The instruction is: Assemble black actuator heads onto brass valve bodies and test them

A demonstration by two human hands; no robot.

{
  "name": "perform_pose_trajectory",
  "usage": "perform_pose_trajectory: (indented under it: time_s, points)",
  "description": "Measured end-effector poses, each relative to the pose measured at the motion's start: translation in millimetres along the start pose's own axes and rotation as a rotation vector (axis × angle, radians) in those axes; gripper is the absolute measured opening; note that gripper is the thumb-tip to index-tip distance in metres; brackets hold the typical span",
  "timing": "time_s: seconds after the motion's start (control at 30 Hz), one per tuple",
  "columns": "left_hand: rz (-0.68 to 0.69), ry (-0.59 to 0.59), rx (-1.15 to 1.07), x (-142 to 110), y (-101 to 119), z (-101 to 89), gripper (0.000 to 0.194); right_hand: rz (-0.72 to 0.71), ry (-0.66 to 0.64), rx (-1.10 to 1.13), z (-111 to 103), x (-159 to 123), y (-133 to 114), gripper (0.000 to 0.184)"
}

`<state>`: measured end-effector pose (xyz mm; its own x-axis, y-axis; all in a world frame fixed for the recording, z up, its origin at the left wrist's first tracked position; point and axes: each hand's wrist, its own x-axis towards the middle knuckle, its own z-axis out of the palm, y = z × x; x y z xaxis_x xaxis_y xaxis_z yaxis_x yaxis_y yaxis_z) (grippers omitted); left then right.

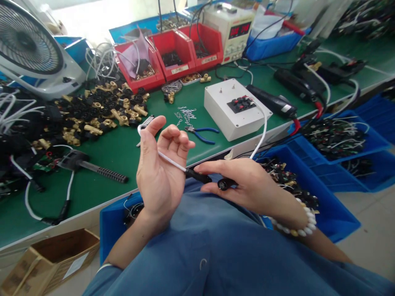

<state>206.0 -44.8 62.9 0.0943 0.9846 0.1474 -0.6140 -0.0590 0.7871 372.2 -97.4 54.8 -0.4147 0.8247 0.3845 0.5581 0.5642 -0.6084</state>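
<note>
While our left hand (159,172) curls around the white cable (171,161) and our right hand (243,183) pinches its black connector (199,176) just past that grip, we judge seating underway, calling next for firm, aligned pressure.

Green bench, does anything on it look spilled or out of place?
Brass fittings lie heaped loose on the bench beside the red bins, and small wire clips lie scattered near the blue-handled pliers. Nothing looks damaged.
</note>
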Motion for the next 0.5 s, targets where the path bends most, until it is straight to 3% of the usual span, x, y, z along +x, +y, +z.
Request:
perform_pose_trajectory:
  time_s: [0.2,0.3,0.4,0.5]
  points:
    - [-0.099,-0.293,0.511,-16.9,4.9,-16.3,0.022,0.111,0.191,-0.078,-3.8,-0.9,-6.9,0.019]
    - [-0.073,-0.233,0.537,-23.6,3.5,-23.6,0.016,0.085,0.260,-0.076,-6.6,0.2,-4.6,0.033]
    - [-0.024,-0.185,0.464,-23.8,2.0,-26.8,0.013,0.045,0.308,-0.144,-8.0,0.6,-2.7,0.025]
    - [0.003,-0.155,0.411,-22.4,1.8,-26.7,0.016,0.078,0.267,-0.189,-6.9,-1.8,-3.8,0.026]
